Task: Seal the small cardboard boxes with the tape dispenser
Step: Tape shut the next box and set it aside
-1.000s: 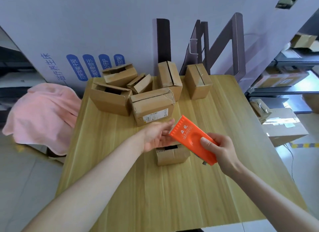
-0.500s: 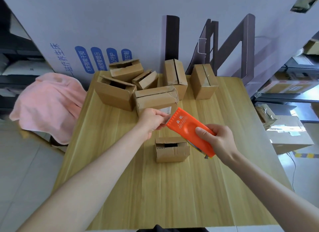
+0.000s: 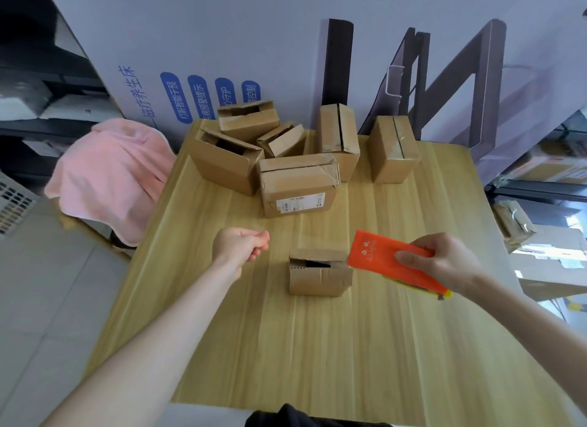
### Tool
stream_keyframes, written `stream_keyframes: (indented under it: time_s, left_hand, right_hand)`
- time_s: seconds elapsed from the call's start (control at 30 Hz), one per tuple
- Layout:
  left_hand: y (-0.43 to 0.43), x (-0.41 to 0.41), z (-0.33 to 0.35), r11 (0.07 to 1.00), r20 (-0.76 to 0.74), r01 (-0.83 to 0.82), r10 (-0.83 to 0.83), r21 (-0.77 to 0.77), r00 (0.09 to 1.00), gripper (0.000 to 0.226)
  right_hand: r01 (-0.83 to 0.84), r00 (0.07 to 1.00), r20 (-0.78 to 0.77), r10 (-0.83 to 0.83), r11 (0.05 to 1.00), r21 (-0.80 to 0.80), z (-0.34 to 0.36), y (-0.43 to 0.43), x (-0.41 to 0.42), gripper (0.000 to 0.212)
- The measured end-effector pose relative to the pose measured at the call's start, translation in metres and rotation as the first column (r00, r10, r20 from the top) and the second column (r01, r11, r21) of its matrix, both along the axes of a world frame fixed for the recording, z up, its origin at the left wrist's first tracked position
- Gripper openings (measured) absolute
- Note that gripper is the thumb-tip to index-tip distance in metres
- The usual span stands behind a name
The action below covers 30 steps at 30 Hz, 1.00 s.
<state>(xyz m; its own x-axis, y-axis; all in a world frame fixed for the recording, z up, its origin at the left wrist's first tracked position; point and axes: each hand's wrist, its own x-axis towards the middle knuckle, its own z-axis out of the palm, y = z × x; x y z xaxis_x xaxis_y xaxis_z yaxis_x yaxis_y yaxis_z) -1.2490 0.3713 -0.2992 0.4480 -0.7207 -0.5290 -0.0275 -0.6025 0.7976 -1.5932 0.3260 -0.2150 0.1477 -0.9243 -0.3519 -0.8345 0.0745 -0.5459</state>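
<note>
One small box [image 3: 317,278] is sitting half-open; your right fingers [image 3: 410,257] are gripping the orange tape dispenser [image 3: 376,255], your left fingers [image 3: 258,239] curling together.

orange tape dispenser [image 3: 386,261], brown cardboard boxes [image 3: 319,275], pink cloth [image 3: 111,169]

- Your wooden table [image 3: 317,347] carries seven cardboard boxes.
- A small box [image 3: 319,277], flaps ajar, sits between your left fingers [image 3: 259,237] and right fingers [image 3: 409,256].
- A labelled box [image 3: 298,188] lies beyond your left fingers, with five more boxes [image 3: 394,150] clustered past it.
</note>
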Motion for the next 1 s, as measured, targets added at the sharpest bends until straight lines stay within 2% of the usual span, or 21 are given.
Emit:
stream_keyframes:
  time_s: [0.13,0.37,0.6,0.8,1.0]
  left_hand:
    - [0.01,-0.023,-0.021,1.0,-0.006,-0.017,0.017,0.012,1.0,0.009]
    - [0.01,-0.042,-0.044,0.996,0.039,-0.08,0.078,0.037,0.996,0.016]
    - [0.005,-0.048,-0.064,0.983,0.098,-0.15,0.14,0.106,0.985,0.023]
    - [0.006,-0.053,-0.08,0.969,0.062,-0.201,0.194,0.142,0.979,0.013]
    - [0.008,-0.055,-0.099,0.946,0.022,-0.25,0.251,0.209,0.968,0.023]
  right_hand:
    - [-0.1,0.973,-0.208,0.1,0.995,0.013,-0.017,-0.022,-0.002,0.03]
    - [-0.189,0.913,-0.361,0.191,0.981,0.04,-0.039,-0.047,-0.006,0.036]
    - [-0.234,0.891,-0.379,0.251,0.968,0.091,-0.062,-0.057,-0.009,0.033]
    - [-0.28,0.874,-0.37,0.315,0.949,0.145,-0.08,-0.065,-0.01,0.03]
    - [-0.289,0.873,-0.347,0.343,0.936,0.198,-0.098,-0.067,-0.01,0.027]
